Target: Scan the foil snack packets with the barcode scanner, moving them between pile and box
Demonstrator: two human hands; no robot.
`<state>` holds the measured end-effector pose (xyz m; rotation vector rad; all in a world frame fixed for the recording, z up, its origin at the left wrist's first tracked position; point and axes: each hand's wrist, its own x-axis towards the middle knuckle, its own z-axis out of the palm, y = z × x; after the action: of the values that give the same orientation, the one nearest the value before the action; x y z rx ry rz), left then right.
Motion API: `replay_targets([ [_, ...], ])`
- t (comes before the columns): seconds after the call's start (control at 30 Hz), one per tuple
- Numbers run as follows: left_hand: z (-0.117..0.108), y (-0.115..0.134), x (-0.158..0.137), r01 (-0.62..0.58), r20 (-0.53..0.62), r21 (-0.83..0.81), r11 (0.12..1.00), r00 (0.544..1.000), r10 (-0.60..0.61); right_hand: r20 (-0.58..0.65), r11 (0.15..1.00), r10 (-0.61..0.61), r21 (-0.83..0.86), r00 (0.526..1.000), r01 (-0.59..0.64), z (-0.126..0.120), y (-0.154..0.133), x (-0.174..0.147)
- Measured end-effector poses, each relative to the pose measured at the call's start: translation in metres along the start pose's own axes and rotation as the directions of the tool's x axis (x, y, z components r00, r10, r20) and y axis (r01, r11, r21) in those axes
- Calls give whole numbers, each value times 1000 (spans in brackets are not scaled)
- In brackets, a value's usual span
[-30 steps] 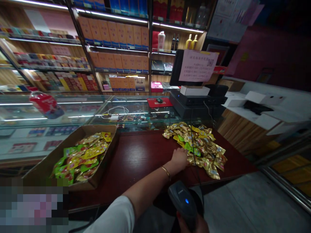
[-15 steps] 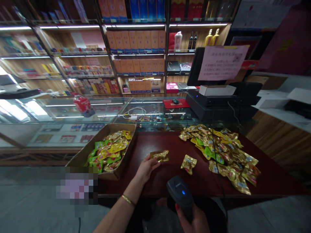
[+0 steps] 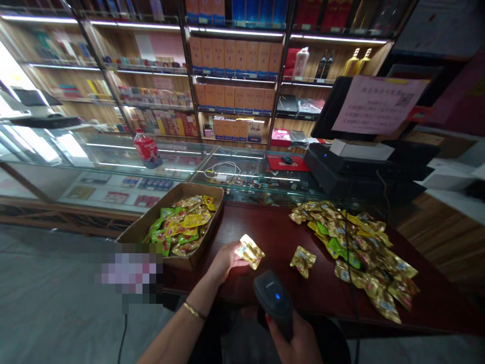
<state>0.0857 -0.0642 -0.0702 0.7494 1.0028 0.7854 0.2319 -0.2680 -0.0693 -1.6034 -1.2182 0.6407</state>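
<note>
My left hand (image 3: 226,260) holds a gold foil snack packet (image 3: 250,252) by its left end, over the dark red tabletop (image 3: 242,216). Bright light falls on that packet. My right hand (image 3: 293,337) is wrapped around the handle of a black barcode scanner (image 3: 273,298), whose blue light is lit and whose head points toward the packet. A single gold packet (image 3: 303,261) lies on the table just right of the scanner. Further right spreads a pile of gold, yellow and green packets (image 3: 358,247).
An open cardboard box (image 3: 212,242) of similar packets stands at the table's left. Behind is a glass display counter (image 3: 178,151) with a red-labelled bottle (image 3: 146,149), a mouse (image 3: 287,160) and a monitor with a paper sign (image 3: 379,106). A black cable (image 3: 349,273) hangs across the right pile.
The packet in my left hand has been tilted up and is now brightly lit. The scanner has shifted slightly left, closer to it. The whole view has turned a little.
</note>
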Motion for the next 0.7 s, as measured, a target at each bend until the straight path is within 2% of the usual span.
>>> replay_targets([
  [0.17, 4, 1, -8, 21, 54, 43, 999, 998, -23, 6, 999, -33, 23, 999, 33, 0, 0, 3],
  [0.23, 8, 6, -14, -2, 38, 58, 998, 999, 0, 15, 999, -40, 23, 999, 40, 1, 0, 4],
  [0.3, 9, 17, -23, -86, -19, 52, 995, 996, 87, 1, 1000, -25, 20, 1000, 25, 1, 0, 4],
  [0.37, 3, 37, -32, -261, -124, 94, 961, 954, 271, -20, 1000, 8, 18, 1000, -8, -1, 0, 3],
  [0.4, -2, 51, -37, -361, -185, 169, 917, 903, 389, -29, 1000, 22, 18, 999, -21, -2, -1, 2],
  [0.43, -9, 66, -43, -444, -240, 287, 849, 825, 512, -38, 999, 29, 17, 999, -28, -4, 0, 1],
  [0.47, -17, 83, -48, -489, -279, 434, 757, 726, 629, -49, 999, 33, 10, 998, -32, -7, 1, 0],
  [0.5, -25, 100, -52, -482, -295, 583, 654, 624, 723, -63, 999, 36, -2, 997, -36, -10, 3, -1],
  [0.53, -31, 115, -56, -429, -296, 708, 562, 542, 786, -82, 999, 42, -19, 996, -43, -14, 6, -3],
  [0.57, -36, 129, -58, -351, -286, 803, 481, 482, 828, -103, 998, 51, -39, 993, -55, -17, 9, -5],
  [0.63, -36, 147, -59, -199, -250, 915, 351, 401, 881, -160, 992, 87, -79, 983, -101, -23, 20, -10],
  [0.7, -20, 148, -51, -148, -162, 962, 228, 360, 919, -214, 983, 127, -101, 969, -151, -29, 31, -15],
])
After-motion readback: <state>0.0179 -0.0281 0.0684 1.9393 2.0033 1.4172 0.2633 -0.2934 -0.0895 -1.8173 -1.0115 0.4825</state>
